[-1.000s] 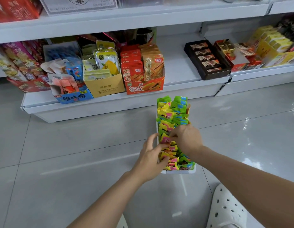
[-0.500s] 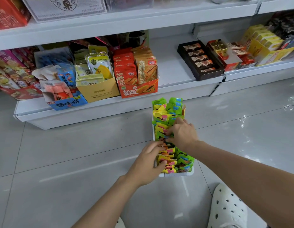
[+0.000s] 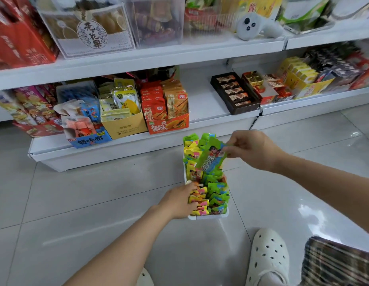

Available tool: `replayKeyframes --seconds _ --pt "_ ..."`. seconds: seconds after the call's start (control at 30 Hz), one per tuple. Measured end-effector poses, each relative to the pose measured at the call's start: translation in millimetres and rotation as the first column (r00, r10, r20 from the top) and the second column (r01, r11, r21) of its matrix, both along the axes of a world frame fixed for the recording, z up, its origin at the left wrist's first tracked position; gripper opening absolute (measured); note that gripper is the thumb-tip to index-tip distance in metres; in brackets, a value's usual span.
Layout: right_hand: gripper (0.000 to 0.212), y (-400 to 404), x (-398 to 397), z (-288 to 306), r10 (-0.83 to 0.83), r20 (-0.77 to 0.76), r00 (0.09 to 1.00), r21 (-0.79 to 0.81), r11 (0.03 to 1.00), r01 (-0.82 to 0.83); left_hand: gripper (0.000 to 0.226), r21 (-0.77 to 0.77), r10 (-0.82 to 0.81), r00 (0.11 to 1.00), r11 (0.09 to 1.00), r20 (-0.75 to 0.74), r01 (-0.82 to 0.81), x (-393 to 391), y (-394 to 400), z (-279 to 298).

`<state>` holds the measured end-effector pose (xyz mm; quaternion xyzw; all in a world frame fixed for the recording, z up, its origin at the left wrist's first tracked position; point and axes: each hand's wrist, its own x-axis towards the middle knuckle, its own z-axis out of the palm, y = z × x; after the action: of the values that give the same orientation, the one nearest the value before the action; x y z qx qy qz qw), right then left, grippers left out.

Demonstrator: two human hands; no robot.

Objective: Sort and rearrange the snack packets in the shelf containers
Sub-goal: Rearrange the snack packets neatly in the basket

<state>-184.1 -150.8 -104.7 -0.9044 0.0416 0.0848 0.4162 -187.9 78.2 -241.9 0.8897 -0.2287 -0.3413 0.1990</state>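
Observation:
A narrow white tray [image 3: 208, 217] stands on the floor in front of the bottom shelf, packed with two rows of small packets, yellow [image 3: 197, 200] on the left and green [image 3: 217, 189] on the right. My right hand [image 3: 251, 148] pinches one green packet [image 3: 211, 156] by its top corner and holds it lifted above the tray's far half. My left hand [image 3: 179, 201] lies against the tray's left side, its fingertips on the yellow packets near the middle.
The bottom shelf [image 3: 109, 146] carries an orange snack box [image 3: 168, 122], a yellow carton [image 3: 124, 125], a blue box [image 3: 89, 139] and a dark chocolate tray [image 3: 234, 92]. A bare gap lies between the orange box and the chocolates. My white clog [image 3: 267, 256] is near the tray.
My right hand has pulled one green packet up out of the tray and moved right and away. My left hand stays at the tray's left side. The camera has tilted up.

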Motion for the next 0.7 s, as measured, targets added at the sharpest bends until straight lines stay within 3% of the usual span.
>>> replayKeyframes --seconds 0.17,0.27,0.37,0.5,0.6,0.7 --pt "0.017 2.6 -27.6 63.3 -0.190 0.006 0.982 0.395 0.902 0.173 0.060 -0.032 0.115 0.983 0.992 -0.144 -0.121 -9.8 10.0 76.4" --pt "0.017 9.3 -41.8 81.1 -0.270 -0.011 0.963 0.517 0.822 0.237 0.062 -0.157 0.226 0.957 0.954 -0.183 -0.256 -20.8 21.1 132.8" --pt "0.017 15.9 -52.1 92.6 -0.313 -0.051 0.948 0.581 0.763 0.283 0.060 -0.356 0.345 0.906 0.837 -0.245 -0.415 -39.0 27.4 178.1" --pt "0.015 25.7 -56.8 108.6 -0.279 -0.090 0.956 0.663 0.700 0.267 0.041 -0.505 0.311 0.840 0.687 -0.445 -0.522 -67.7 25.0 202.5" --pt "0.017 27.2 -56.6 118.6 -0.314 -0.058 0.948 0.659 0.701 0.272 0.021 -0.543 0.293 0.720 0.497 -0.629 -0.677 -84.0 14.8 208.3" --pt "0.016 22.1 -56.2 123.0 -0.379 -0.050 0.924 0.645 0.694 0.320 0.017 -0.524 0.341 0.611 0.317 -0.714 -0.790 -89.3 8.9 208.3"
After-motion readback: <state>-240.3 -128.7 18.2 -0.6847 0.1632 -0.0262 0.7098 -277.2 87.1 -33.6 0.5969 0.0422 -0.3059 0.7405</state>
